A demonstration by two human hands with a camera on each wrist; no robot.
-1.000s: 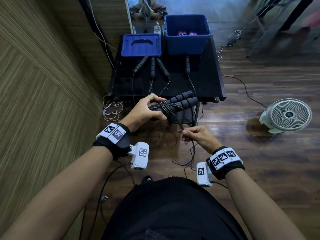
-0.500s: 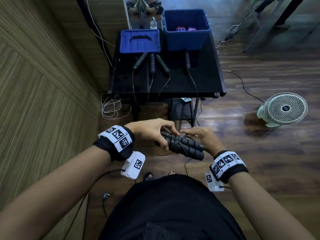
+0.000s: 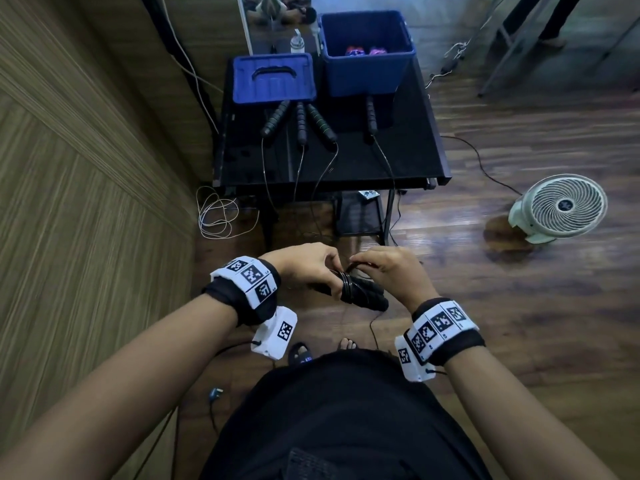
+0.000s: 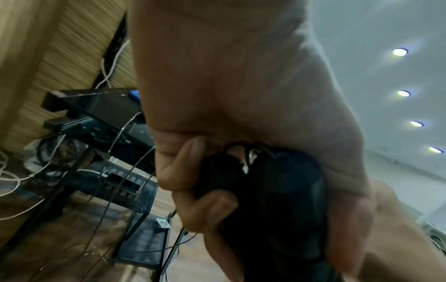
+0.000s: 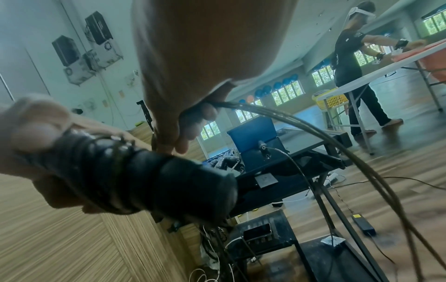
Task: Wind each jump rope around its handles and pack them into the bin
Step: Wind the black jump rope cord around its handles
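Observation:
My left hand (image 3: 308, 268) grips a pair of black jump rope handles (image 3: 363, 294) held side by side, with thin black cord wound several times round them (image 5: 113, 171). My right hand (image 3: 388, 268) pinches the loose cord (image 5: 277, 114) just above the handles, and the rest of it hangs toward the floor. In the left wrist view my fingers (image 4: 193, 171) curl round the handles (image 4: 277, 190). Several more black handles (image 3: 301, 124) lie on the black table (image 3: 346, 168), their cords draping over its front edge. The blue bin (image 3: 367, 53) stands at the table's back right with coloured items inside.
A blue lid (image 3: 273, 77) lies left of the bin. A white floor fan (image 3: 561, 206) stands on the wooden floor to the right. A wood-panel wall runs along the left, with white cable (image 3: 218, 213) coiled at its foot. Another person works at a far table (image 5: 357, 63).
Both hands and the handles have dropped from the table's front edge to near my waist. The right hand has come up from the hanging cord to the handles, with more cord wound on.

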